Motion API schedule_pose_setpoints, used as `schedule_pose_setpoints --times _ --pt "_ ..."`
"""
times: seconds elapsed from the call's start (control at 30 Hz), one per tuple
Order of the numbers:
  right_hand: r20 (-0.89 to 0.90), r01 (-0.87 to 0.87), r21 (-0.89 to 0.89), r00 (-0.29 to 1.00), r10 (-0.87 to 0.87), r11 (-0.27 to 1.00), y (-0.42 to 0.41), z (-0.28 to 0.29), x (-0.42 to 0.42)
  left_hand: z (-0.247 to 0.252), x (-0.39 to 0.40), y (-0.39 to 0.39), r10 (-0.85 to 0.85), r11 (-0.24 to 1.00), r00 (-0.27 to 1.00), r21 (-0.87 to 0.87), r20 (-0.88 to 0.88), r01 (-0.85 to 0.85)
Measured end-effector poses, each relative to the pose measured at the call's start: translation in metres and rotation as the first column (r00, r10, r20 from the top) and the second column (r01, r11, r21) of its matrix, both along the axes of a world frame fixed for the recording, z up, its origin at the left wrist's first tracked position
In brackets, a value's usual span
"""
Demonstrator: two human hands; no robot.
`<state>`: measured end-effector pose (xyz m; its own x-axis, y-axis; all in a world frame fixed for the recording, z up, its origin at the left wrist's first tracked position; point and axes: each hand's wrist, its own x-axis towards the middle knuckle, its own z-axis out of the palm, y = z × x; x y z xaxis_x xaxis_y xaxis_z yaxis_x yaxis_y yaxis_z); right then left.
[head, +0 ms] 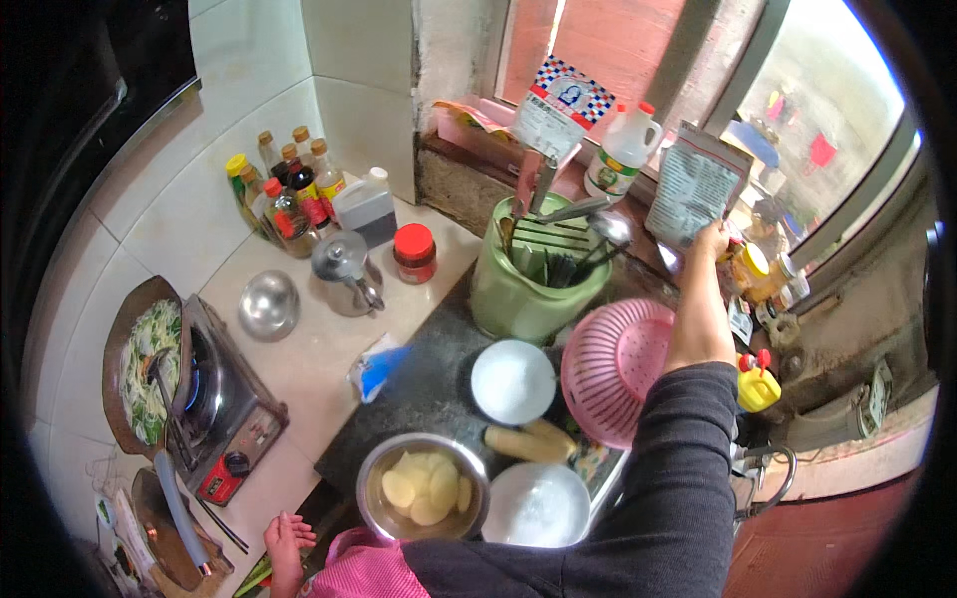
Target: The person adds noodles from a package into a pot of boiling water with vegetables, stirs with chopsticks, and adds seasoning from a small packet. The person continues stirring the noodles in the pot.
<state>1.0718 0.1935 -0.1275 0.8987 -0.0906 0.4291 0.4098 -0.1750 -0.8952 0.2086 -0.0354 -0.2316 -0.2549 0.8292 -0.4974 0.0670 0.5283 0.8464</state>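
Stretched out to the window ledge, my right hand grips the lower edge of a printed foil pouch, which stands upright. My left hand hangs low at the front with fingers loosely apart and nothing in it. Right of that hand sits a steel bowl of sliced potatoes. Beyond it to the left, a wok holds pale strands and green leaves, with a ladle resting inside. Blue flame shows under the wok on a portable gas stove. Beneath my right arm lies a pink plastic colander, partly hidden.
A green utensil holder with knives and ladles stands at the back. Sauce bottles crowd the tiled corner. Two white bowls and peeled root vegetables lie on the dark counter. Jars line the ledge.
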Motion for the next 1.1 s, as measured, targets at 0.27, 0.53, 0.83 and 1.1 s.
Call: schedule_pose_setpoints --times 0.27,0.53,0.83,1.1 --pt "-0.299 0.089 -0.545 0.908 -0.293 0.834 0.023 0.012 0.016 0.020 -0.002 -0.015 0.048 0.998 0.998 0.028 0.047 -0.049" --pt "-0.008 -0.766 -0.011 0.643 0.766 0.643 0.024 0.084 -0.006 0.001 -0.031 -0.012 -0.125 0.969 0.971 0.236 0.204 0.075" --pt "-0.188 -0.373 -0.845 -0.461 0.867 -0.382 -0.069 0.137 -0.743 0.022 -0.112 -0.034 -0.014 0.960 0.912 0.261 0.409 -0.102" --pt "0.020 0.031 -0.999 -0.138 0.990 0.025 -0.040 0.130 -0.797 0.078 -0.157 -0.019 -0.301 0.864 0.807 0.504 0.508 0.005"
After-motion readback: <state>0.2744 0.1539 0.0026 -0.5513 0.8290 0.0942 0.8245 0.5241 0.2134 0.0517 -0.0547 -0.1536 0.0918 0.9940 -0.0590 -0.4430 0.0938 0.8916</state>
